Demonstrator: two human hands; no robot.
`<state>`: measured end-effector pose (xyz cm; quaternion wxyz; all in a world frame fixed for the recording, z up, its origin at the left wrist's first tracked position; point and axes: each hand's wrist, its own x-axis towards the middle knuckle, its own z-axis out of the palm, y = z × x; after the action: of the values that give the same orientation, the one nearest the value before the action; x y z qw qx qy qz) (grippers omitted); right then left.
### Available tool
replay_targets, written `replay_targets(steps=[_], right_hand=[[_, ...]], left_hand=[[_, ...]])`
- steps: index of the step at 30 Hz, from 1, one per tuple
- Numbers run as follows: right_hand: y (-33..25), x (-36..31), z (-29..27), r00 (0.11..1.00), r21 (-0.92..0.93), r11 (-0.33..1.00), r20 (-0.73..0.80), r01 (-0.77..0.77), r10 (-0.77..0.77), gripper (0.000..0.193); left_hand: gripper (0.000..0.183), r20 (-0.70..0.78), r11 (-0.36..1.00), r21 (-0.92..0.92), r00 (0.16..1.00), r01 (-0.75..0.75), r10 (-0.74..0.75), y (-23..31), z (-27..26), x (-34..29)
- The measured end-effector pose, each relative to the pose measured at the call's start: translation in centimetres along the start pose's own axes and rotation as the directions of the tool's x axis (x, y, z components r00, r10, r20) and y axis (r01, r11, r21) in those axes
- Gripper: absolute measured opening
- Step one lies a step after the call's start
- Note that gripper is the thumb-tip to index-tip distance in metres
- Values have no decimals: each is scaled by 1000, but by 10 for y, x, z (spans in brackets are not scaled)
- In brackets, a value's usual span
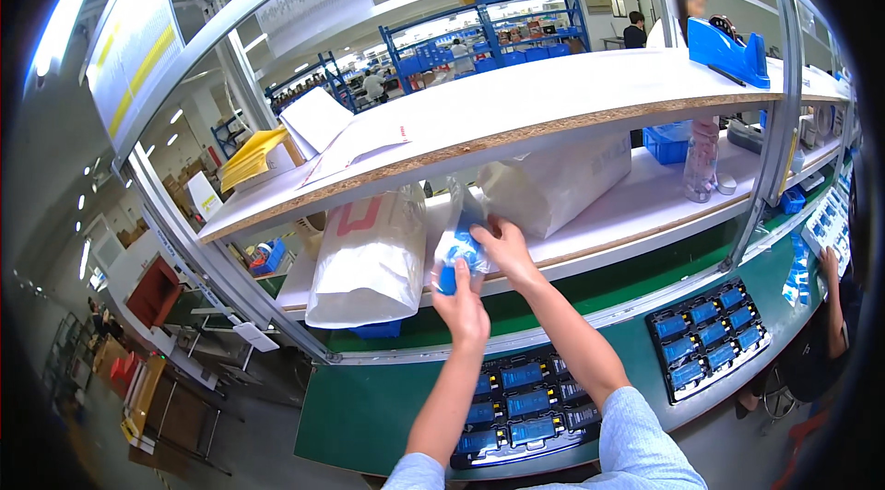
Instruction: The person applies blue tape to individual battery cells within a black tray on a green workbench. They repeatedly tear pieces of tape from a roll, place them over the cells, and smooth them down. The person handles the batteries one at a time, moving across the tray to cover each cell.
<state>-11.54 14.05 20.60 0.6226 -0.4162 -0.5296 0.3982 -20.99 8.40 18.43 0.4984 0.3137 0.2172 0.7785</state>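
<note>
In front of the lower shelf, both my hands grip a clear plastic bag point(450, 255) with something blue inside; the exact kind of its contents is not plain. My left hand point(464, 313) pinches its lower end, thumb up. My right hand point(508, 250) has its fingers closed on the bag's right side. Just left of the bag, a white plastic sack point(364, 259) with a red mark hangs over the shelf edge. Behind my right hand lies a larger whitish sack point(562, 181). Below my forearms, a black tray point(502, 455) of blue-topped parts is partly covered by my right arm.
Another black tray point(710, 338) of parts lies on the green bench point(369, 407). A bottle point(702, 158) and a blue bin point(666, 143) stand on the lower shelf. Above, the upper shelf point(516, 107) holds papers and a blue dispenser point(728, 52). At far right, a co-worker's hand point(830, 264) touches a white sheet.
</note>
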Motion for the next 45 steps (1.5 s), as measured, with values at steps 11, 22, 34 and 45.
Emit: replay_targets(steps=[11, 22, 34, 45], right_hand=[[32, 0, -7, 929, -729, 601, 132, 327, -345, 32], [-6, -81, -20, 693, -535, 443, 506, 719, -514, 23], [-3, -59, -19, 604, -628, 190, 552, 755, -575, 17], [-16, -63, -15, 835, -563, 617, 342, 550, -431, 13]], left_hand=[[43, 143, 912, 173, 906, 372, -397, -13, -63, -20], [50, 40, 902, 344, 956, 261, -291, -11, -72, 4], [68, 227, 919, 287, 913, 271, -340, 13, -62, -20], [42, 206, 913, 177, 893, 368, -400, 7, -59, -18]])
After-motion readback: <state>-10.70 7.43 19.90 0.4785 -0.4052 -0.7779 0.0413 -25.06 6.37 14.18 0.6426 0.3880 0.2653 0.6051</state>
